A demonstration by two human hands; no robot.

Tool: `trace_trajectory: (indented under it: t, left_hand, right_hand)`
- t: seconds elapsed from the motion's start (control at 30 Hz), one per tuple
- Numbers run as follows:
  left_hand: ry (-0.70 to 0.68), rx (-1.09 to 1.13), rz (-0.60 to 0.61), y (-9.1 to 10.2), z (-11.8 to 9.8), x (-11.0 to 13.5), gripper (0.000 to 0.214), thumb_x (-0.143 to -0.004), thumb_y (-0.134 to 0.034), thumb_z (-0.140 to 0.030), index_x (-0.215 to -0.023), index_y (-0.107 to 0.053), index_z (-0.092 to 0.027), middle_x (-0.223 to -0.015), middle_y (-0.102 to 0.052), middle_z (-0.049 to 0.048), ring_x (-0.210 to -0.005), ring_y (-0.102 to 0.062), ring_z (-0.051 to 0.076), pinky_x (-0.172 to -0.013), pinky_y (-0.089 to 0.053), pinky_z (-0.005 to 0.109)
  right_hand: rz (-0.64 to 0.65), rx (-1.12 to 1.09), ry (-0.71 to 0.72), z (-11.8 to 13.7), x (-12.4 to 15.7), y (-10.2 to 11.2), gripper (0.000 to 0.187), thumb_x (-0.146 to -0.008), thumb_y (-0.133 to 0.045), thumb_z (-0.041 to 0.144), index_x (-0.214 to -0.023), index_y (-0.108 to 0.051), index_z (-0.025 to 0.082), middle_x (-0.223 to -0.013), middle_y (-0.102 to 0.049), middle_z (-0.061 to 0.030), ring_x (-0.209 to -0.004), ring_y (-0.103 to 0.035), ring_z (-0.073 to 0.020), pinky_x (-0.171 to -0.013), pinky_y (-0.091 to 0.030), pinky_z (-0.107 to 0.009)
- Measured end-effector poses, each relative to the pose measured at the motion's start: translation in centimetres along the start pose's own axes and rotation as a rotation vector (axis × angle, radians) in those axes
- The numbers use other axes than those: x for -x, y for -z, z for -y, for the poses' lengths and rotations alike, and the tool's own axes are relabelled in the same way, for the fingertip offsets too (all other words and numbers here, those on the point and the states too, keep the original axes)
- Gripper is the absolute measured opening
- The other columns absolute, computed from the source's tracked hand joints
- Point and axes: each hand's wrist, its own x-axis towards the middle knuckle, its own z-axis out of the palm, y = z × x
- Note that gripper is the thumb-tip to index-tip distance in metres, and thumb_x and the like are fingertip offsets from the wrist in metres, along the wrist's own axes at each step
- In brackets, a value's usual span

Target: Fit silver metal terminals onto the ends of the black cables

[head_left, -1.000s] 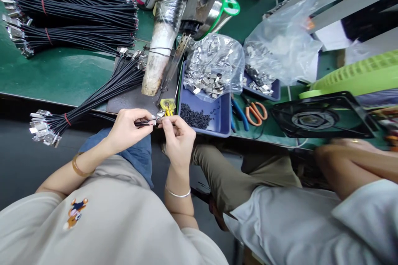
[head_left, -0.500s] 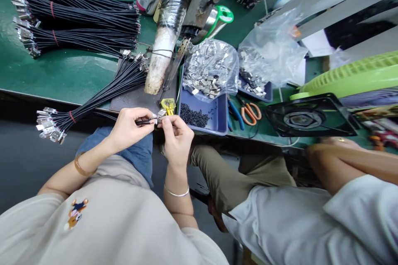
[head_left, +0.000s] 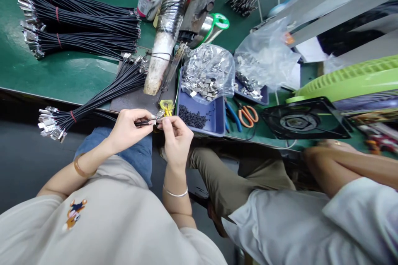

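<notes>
Hands are meeting just off the tabletop [head_left: 83, 75] edge. Left hand [head_left: 130, 127] is clamping black cable [head_left: 143, 123] between thumb and fingers; right hand [head_left: 178, 132] is bringing thumb and index tips together at the cable's end, by a small metal connector [head_left: 159, 114]. Can't tell whether the right is pinching the connector or just resting against it (fingertips are hiding the contact). Cable is sitting between the hands, just in front of a yellow holder [head_left: 167, 107].

Handling, my read: cable is looking light and bendy with some spring, judging by how the cable bundle [head_left: 96, 93] is hanging over the edge without drooping much. Connector is probably being stiff, slick and easy to twist out of a pinch. Joint is likely being the fragile bit. I'd be gripping the jacket close behind the end, steadying the connector by its flat sides, and avoiding pulling across the joint.
</notes>
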Motion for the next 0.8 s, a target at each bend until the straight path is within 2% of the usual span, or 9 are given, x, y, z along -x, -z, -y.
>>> trace_trajectory:
  t: [0.27,0.6,0.8]
  left_hand:
    - [-0.011,-0.008,-0.006,-0.13,0.28,-0.15,0.012,-0.078,-0.061,-0.016,-0.074,-0.072,-0.013,-0.07,-0.074,0.0031,-0.061,-0.062,0.011,-0.058,-0.044,0.02]
    - [-0.042,-0.038,0.0,-0.26,0.53,-0.38,0.012,-0.078,-0.061,-0.015,-0.072,-0.07,-0.013,-0.07,-0.072,0.0032,-0.06,-0.059,0.011,-0.057,-0.043,0.02]
    - [-0.049,-0.017,-0.001,-0.26,0.7,-0.45,0.012,-0.079,-0.061,-0.016,-0.074,-0.071,-0.012,-0.07,-0.072,0.0033,-0.06,-0.059,0.01,-0.058,-0.044,0.019]
  right_hand:
    - [-0.015,0.055,-0.006,0.03,-0.16,0.03,0.031,-0.091,-0.057,0.042,-0.068,-0.06,0.02,-0.064,-0.061,0.0011,-0.056,-0.049,-0.0114,-0.057,-0.041,-0.026]
    - [-0.022,0.068,0.001,-0.3,-0.41,-0.05,0.031,-0.091,-0.058,0.039,-0.067,-0.06,0.021,-0.063,-0.06,0.0023,-0.055,-0.047,-0.0109,-0.059,-0.04,-0.026]
    - [-0.016,0.037,-0.02,-0.18,-0.49,-0.12,0.032,-0.091,-0.057,0.042,-0.068,-0.059,0.021,-0.065,-0.063,0.0008,-0.058,-0.053,-0.012,-0.057,-0.041,-0.026]
